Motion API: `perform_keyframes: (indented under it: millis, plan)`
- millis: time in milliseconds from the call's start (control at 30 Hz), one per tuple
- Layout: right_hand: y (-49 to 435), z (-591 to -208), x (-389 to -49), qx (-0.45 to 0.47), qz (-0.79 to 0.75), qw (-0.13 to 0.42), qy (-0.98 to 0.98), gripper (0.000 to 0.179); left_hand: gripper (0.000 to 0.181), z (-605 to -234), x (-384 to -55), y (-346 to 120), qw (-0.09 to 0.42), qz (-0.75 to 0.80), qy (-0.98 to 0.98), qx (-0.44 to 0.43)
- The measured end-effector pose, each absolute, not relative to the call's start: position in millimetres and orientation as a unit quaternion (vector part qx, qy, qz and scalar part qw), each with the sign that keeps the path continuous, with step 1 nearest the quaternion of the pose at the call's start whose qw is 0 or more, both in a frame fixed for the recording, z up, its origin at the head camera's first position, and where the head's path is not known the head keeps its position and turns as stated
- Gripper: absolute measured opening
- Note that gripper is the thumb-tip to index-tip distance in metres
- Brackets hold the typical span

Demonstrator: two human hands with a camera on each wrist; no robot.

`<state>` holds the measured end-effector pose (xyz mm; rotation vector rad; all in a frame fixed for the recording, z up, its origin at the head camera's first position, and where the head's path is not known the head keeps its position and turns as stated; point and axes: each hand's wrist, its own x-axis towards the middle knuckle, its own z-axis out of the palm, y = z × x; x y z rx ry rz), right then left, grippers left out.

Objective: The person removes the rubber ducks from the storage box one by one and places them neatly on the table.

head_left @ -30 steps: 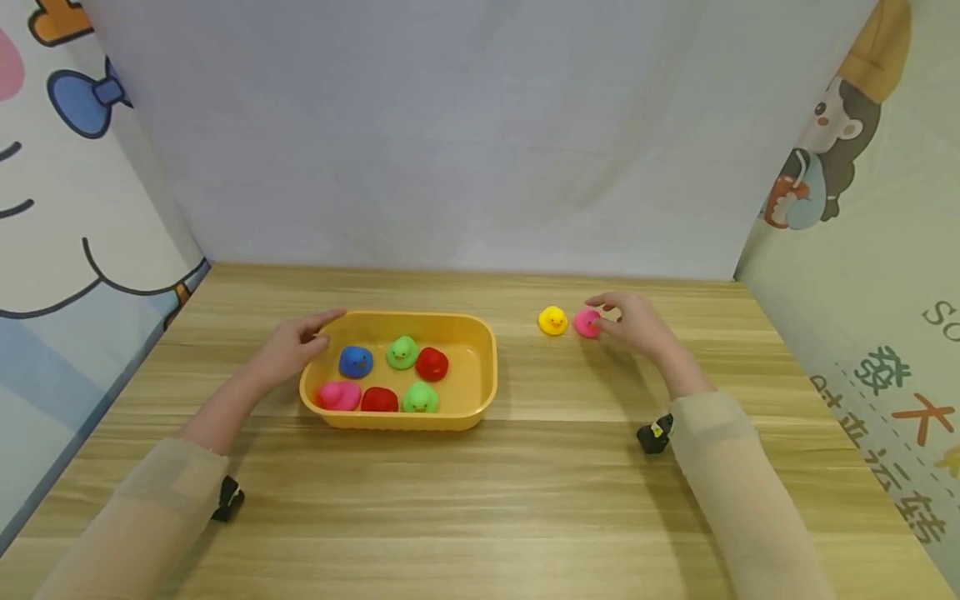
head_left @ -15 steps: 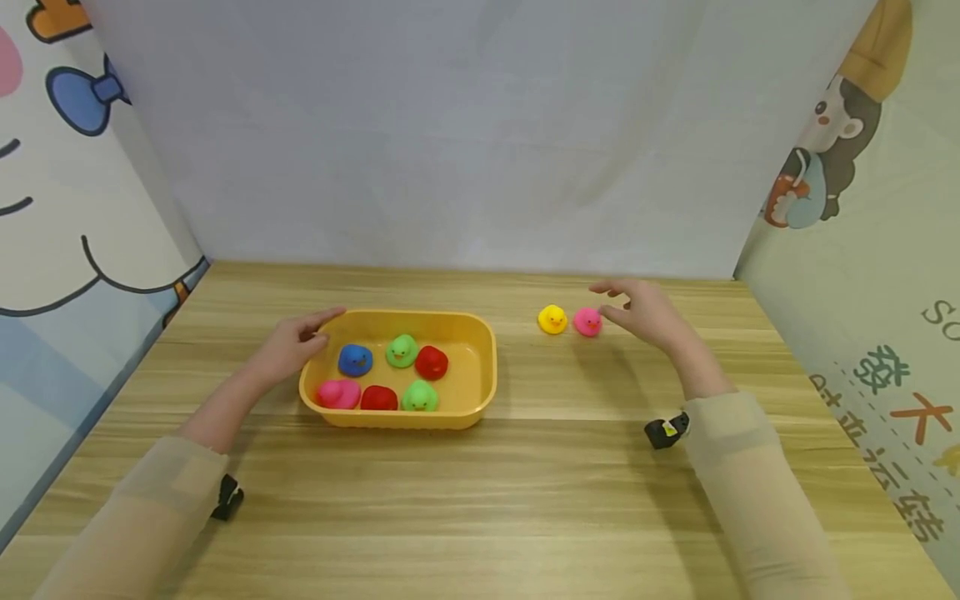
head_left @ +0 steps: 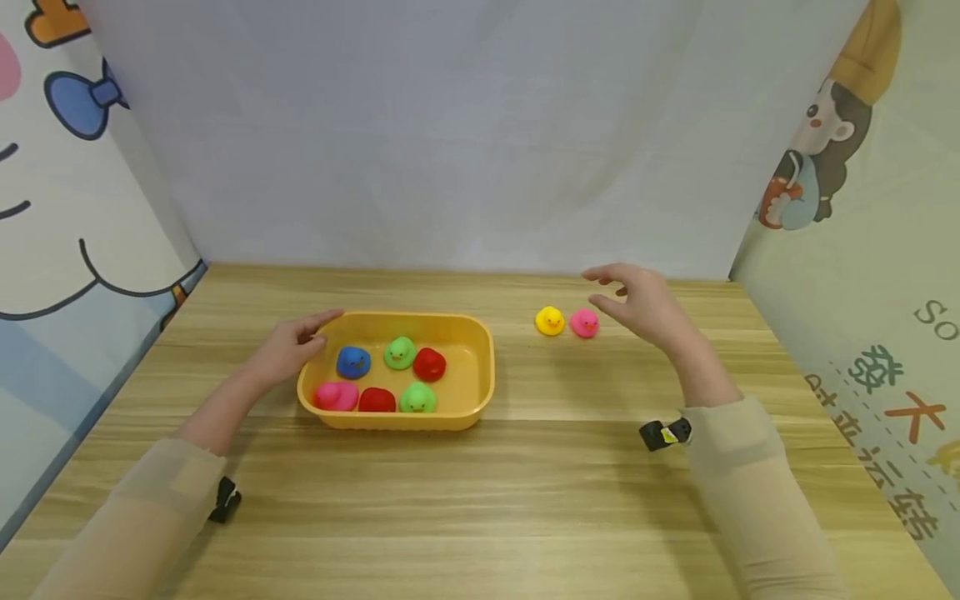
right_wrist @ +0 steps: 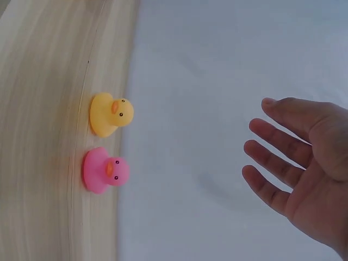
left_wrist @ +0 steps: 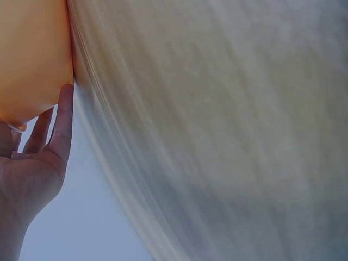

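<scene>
At the left end of a yellow plastic basket (head_left: 480, 412), my left hand (head_left: 288, 348) grips the rim; in the left wrist view its fingers (left_wrist: 64, 122) lie against the outer wall. Inside the basket are a blue rubber duck (head_left: 353, 362), a pink one, two green ones and two red ones. My right hand (head_left: 647, 307) hovers over the right part of the table, holding nothing, its fingers spread from the thumb. Just left of it, a pink rubber duck (head_left: 585, 323) stands beside a yellow rubber duck (head_left: 550, 321) on the table, both upright.
The wooden table (head_left: 465, 508) ends at a pale grey cloth (head_left: 465, 142) hung behind it. Printed cartoon panels flank both sides. A small black device (head_left: 664, 433) is at the right sleeve, another black device (head_left: 225, 500) at the left.
My right hand has let go of the pink duck and risen away from it, its fingers opening wider. The pink duck stays next to the yellow one. My left hand and the basket hold still.
</scene>
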<state>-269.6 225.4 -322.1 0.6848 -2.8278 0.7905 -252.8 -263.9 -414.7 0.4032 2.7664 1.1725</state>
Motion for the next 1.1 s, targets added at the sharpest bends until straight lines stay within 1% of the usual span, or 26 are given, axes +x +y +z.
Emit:
perform_keyframes:
  millis: [167,433,667,867,1100]
  plan:
    - [213,-318,-261,0.244,0.272,0.1,-0.925,0.035,0.047,-416,-252,-264,0.051,0.385,0.912,0.131]
    - [193,-314,-247,0.252,0.304,0.122,-0.911,0.035,0.047,-419,-253,-265,0.058,0.388,0.911,0.128]
    - [178,-315,-236,0.28,0.326,0.155,-0.89,0.035,0.048,-416,-252,-264,0.057,0.39,0.91,0.129]
    - [162,-318,-225,0.303,0.369,0.172,-0.862,0.034,0.047,-417,-253,-263,0.05,0.394,0.909,0.128]
    - [142,-328,-217,0.335,0.406,0.166,-0.834,0.034,0.047,-417,-253,-264,0.053,0.388,0.911,0.131]
